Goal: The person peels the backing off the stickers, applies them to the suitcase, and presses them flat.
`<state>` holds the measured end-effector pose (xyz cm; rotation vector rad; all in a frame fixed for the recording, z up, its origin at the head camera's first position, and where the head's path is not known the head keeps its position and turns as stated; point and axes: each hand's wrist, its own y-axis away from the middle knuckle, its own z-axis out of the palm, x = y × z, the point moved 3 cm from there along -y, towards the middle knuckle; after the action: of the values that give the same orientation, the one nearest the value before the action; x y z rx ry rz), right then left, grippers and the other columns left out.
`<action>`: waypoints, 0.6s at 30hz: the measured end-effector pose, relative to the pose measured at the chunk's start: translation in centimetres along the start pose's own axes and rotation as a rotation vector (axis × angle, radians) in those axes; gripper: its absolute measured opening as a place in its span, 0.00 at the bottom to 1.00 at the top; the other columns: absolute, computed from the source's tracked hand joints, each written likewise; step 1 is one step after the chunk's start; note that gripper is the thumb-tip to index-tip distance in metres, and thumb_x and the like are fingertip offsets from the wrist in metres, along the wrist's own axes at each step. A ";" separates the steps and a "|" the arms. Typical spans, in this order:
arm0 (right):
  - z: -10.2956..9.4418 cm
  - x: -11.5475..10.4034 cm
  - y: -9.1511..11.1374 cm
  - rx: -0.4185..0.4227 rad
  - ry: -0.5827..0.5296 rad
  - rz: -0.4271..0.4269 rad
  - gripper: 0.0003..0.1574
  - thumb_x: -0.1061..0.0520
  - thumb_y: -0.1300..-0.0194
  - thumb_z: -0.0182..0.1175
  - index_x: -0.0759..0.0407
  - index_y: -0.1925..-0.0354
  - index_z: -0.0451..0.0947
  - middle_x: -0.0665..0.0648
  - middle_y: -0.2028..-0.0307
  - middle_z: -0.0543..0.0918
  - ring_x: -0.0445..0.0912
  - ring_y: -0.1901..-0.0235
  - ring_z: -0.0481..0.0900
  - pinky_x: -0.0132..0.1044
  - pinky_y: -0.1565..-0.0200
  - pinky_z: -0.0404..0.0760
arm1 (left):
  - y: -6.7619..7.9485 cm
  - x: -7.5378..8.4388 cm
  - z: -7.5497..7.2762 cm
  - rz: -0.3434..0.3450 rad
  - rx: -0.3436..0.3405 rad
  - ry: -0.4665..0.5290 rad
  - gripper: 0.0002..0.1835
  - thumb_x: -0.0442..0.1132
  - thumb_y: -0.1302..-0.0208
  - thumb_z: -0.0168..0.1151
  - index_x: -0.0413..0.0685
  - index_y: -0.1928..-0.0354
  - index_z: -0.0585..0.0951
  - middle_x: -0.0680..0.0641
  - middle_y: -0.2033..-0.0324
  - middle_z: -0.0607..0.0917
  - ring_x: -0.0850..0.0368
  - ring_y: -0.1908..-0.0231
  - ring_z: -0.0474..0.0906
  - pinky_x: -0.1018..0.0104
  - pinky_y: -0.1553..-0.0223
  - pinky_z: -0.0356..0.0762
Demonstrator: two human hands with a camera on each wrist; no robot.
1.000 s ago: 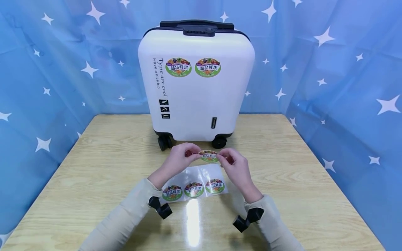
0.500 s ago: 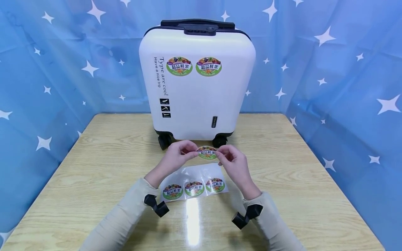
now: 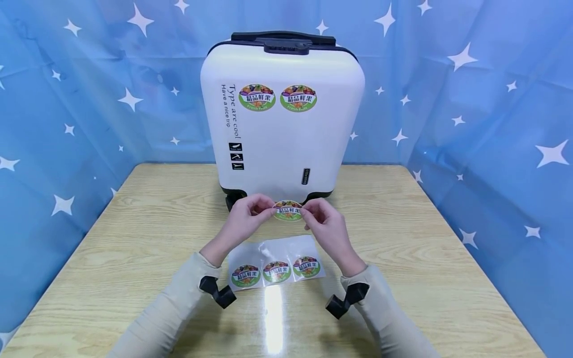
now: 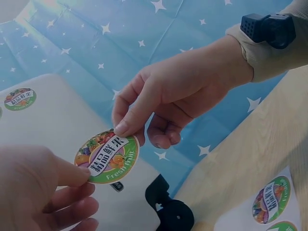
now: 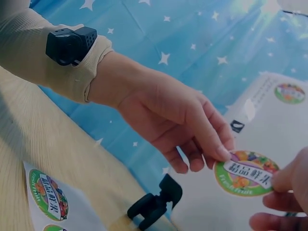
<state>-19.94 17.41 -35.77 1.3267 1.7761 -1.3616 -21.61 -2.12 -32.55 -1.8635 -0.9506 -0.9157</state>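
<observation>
An oval fruit sticker (image 3: 288, 211) with a green rim is stretched between both hands, in front of the suitcase's lower edge. My left hand (image 3: 245, 217) pinches its left end between thumb and fingers. The right hand (image 3: 329, 226) pinches the opposite end the same way, as the left wrist view also shows. Behind them stands a white suitcase (image 3: 277, 144), upright on the table. Two matching stickers are on its upper front, a left one (image 3: 257, 97) and a right one (image 3: 298, 98). Below the hands lies a sticker sheet (image 3: 286, 244) with three stickers along its near side.
The wooden table (image 3: 416, 258) carries the suitcase and the sheet. Blue star-patterned cloth (image 3: 483, 109) hangs behind and at both sides. One black suitcase wheel (image 4: 175, 215) shows in the left wrist view. Black wrist cameras are strapped over both sleeves.
Both hands have carried the held sticker slightly left and up toward the suitcase, away from the sheet. The sheet stays where it was.
</observation>
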 end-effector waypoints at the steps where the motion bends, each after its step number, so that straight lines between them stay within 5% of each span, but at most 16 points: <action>1: 0.1 -0.1 -0.1 0.001 0.000 -0.006 0.04 0.58 0.36 0.59 0.57 0.63 0.76 0.55 0.73 0.77 0.58 0.75 0.77 0.34 0.76 0.75 | 0.0 0.1 -0.1 -0.002 0.004 -0.004 0.05 0.29 0.39 0.60 0.34 0.63 0.79 0.39 0.69 0.82 0.49 0.72 0.74 0.70 0.72 0.70; 18: 0.3 -1.6 -1.7 -0.003 0.022 -0.137 0.04 0.60 0.35 0.57 0.60 0.63 0.75 0.57 0.75 0.77 0.51 0.79 0.74 0.33 0.78 0.72 | -1.1 0.4 -1.3 0.025 0.059 -0.018 0.05 0.30 0.38 0.60 0.33 0.63 0.78 0.38 0.70 0.81 0.49 0.72 0.73 0.71 0.72 0.69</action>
<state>-20.95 16.50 -33.79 1.2425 1.9134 -1.4209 -22.67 -2.76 -31.36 -1.8328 -0.9535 -0.8482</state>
